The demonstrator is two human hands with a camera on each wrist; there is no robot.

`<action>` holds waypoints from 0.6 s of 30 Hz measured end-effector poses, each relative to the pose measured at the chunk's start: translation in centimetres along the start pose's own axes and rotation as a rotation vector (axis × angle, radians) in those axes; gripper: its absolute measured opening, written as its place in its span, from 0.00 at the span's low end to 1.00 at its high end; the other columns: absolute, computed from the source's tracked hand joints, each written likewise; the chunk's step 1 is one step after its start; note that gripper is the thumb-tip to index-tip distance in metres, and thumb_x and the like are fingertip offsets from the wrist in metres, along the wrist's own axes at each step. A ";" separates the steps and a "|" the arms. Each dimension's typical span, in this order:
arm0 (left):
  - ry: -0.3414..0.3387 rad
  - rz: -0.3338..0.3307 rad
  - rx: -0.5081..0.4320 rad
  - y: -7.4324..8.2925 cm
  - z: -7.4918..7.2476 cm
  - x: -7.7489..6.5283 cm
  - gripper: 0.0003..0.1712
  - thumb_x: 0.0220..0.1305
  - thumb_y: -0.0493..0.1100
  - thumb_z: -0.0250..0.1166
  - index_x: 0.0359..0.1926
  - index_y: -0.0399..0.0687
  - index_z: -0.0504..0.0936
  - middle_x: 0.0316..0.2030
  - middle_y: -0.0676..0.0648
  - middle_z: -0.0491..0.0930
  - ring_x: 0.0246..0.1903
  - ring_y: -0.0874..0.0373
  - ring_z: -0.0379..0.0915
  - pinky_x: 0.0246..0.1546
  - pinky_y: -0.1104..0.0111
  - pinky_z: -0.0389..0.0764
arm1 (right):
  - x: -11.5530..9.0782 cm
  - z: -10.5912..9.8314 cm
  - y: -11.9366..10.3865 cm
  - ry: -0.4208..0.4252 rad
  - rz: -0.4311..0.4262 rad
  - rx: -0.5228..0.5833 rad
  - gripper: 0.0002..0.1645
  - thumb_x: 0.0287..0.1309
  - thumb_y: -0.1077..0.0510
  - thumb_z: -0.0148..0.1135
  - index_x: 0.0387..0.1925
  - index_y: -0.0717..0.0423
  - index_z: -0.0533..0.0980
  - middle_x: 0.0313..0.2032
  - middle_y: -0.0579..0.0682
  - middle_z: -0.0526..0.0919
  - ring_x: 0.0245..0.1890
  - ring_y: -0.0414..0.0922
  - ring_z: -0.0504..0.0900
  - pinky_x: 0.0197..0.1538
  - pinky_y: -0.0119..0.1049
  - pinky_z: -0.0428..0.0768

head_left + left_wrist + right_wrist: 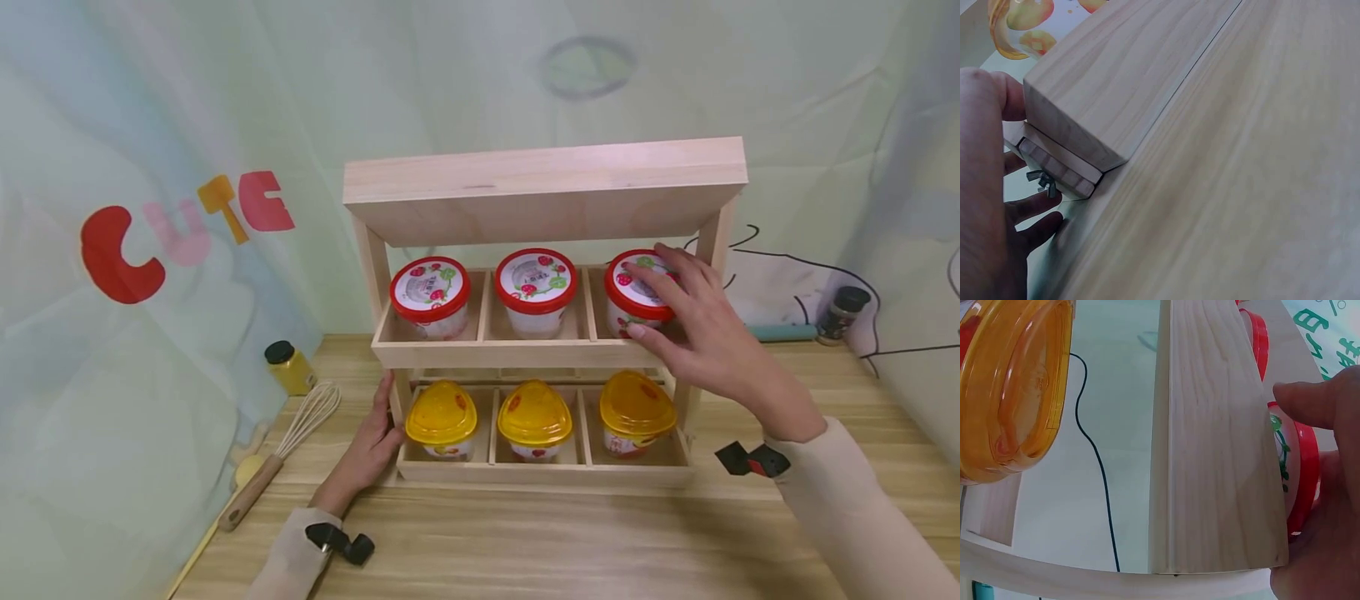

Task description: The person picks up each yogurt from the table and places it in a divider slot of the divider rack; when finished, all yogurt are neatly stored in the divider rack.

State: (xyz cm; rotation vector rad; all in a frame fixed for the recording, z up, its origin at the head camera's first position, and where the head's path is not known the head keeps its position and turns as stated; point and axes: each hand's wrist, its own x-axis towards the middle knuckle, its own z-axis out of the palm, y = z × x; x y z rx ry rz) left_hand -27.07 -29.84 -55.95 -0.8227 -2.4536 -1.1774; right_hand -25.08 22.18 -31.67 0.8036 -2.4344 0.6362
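A two-tier wooden display rack (525, 357) faces me. In its upper tray sit three round white tubs with red rims and strawberry-print lids: a left tub (430, 292), a middle tub (536, 283) and a right tub (637, 292). My right hand (701, 333) grips the right tub, fingers over its lid and thumb at its front; the right wrist view shows the thumb at the red rim (1307, 481). The lower tray holds three cups with yellow domed lids (535, 414). My left hand (369, 442) rests against the rack's lower left side, fingers loosely spread beside a wing nut (1042, 181).
Left of the rack lie a whisk (300, 429) with a wooden handle and a yellow jar (291, 368) with a black cap. Behind the right side are a teal roll (780, 332) and a black-capped shaker (842, 315). A printed curtain (465, 75) hangs close behind.
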 end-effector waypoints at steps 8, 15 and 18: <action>0.006 -0.009 0.002 -0.2 0.0 0.0 0.53 0.77 0.37 0.60 0.88 0.52 0.36 0.83 0.45 0.61 0.80 0.50 0.63 0.77 0.75 0.55 | -0.6 -1.0 -0.3 0.016 0.075 0.009 0.52 0.56 0.49 0.75 0.80 0.46 0.64 0.85 0.59 0.56 0.82 0.64 0.53 0.67 0.79 0.70; 0.045 0.091 -0.007 2.0 -0.6 0.6 0.52 0.75 0.37 0.61 0.88 0.53 0.39 0.77 0.34 0.68 0.75 0.43 0.69 0.75 0.52 0.73 | -2.7 -2.3 0.1 0.073 0.109 0.043 0.52 0.56 0.51 0.76 0.80 0.46 0.65 0.85 0.58 0.56 0.83 0.65 0.52 0.73 0.83 0.57; 0.030 0.070 0.037 3.1 -1.2 0.8 0.52 0.76 0.39 0.62 0.88 0.53 0.39 0.75 0.33 0.71 0.72 0.42 0.73 0.67 0.50 0.81 | -3.7 -2.6 0.6 0.101 0.110 0.037 0.53 0.54 0.53 0.77 0.80 0.47 0.66 0.85 0.58 0.56 0.82 0.66 0.52 0.73 0.83 0.55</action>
